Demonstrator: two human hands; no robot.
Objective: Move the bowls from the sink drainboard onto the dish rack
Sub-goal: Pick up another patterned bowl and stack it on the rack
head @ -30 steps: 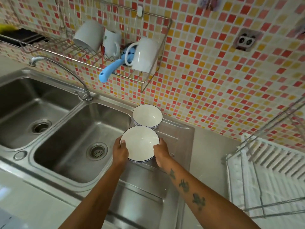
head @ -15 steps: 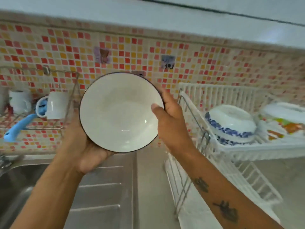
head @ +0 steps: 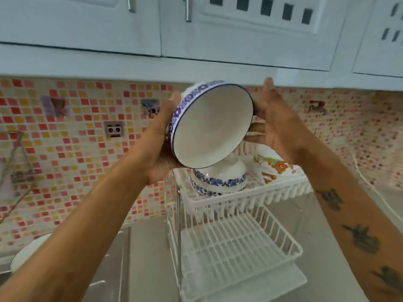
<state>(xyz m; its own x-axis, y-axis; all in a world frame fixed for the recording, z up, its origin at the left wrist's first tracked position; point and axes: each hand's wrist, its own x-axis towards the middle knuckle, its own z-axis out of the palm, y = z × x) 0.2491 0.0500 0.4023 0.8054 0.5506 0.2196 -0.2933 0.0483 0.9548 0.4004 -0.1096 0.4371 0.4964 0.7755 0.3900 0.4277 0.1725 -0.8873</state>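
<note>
Fingers (head: 267, 90) of the right hand (head: 277, 127) lie flat on the tilted blue-rimmed bowl (head: 211, 125), left hand (head: 157, 147) cupping it; slipping, it could hit the upturned bowl (head: 220, 177) below.

A white porcelain bowl with a blue floral band (head: 212, 125) is tipped on edge above the white two-tier wire dish rack (head: 239, 243) — the left hand (head: 157, 144) cups its outside, the right hand (head: 274, 125) touches its rim with straight fingers. An overturned blue-patterned bowl (head: 220, 175) sits on the upper tier.
</note>
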